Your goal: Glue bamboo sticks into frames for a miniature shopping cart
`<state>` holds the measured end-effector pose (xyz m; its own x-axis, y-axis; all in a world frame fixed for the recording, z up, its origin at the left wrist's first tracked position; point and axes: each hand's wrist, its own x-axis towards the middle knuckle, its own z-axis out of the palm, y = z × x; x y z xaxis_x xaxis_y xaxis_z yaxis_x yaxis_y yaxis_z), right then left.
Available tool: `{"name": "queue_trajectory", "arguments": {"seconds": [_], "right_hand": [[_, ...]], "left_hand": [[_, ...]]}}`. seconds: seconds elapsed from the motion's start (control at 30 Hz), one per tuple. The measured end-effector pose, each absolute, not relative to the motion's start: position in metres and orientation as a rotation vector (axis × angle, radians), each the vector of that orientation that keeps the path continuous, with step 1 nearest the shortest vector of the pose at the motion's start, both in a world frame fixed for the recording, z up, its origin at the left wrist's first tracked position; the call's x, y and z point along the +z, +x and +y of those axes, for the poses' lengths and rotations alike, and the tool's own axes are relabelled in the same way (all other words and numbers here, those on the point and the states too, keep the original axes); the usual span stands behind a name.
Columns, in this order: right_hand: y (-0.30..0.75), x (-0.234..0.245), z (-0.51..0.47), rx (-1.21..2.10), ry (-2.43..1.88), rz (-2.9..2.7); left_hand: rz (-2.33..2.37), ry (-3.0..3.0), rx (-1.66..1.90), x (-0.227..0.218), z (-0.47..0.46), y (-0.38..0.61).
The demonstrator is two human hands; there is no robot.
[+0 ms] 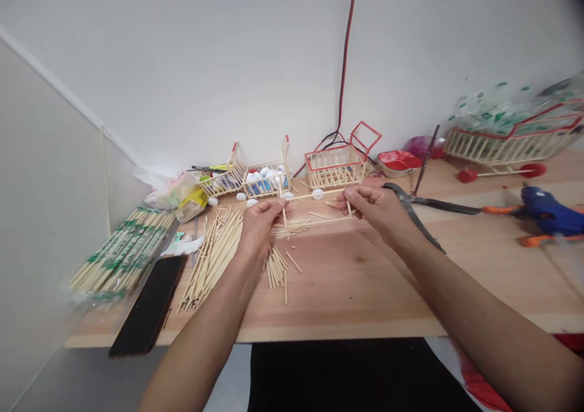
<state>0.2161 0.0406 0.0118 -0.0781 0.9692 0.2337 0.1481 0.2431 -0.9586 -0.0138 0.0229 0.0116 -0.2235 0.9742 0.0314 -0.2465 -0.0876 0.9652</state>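
Between my two hands, above the table, is a thin rectangular frame of wooden sticks [319, 221]. My left hand [263, 218] pinches its left end, where a short upright stick crosses. At the other end my right hand [365, 205] grips the right corner, its fingertips partly hidden behind the frame. Below and to the left lie a heap of long loose sticks [214, 251] and a fan of short cut sticks [275, 267]. Just behind the frame stands a small stick-built cart with red edges [335, 164].
Two more small stick carts, one being a cart with white and blue items [267, 181], stand left along the wall. Packaged chopsticks [125, 251] and a black phone [148, 305] lie at left. Right are pliers [417, 211], a red paint dish [399, 162], a blue glue gun [547, 211] and a larger cart [497, 147].
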Motion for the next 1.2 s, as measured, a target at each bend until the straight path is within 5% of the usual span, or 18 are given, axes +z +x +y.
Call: {"name": "queue_trajectory", "arguments": {"seconds": [1.2], "right_hand": [[0.215, 0.009, 0.041, 0.691, -1.118, -1.518]], "left_hand": [[1.292, 1.228, 1.344, 0.023, 0.019, -0.018]]}}
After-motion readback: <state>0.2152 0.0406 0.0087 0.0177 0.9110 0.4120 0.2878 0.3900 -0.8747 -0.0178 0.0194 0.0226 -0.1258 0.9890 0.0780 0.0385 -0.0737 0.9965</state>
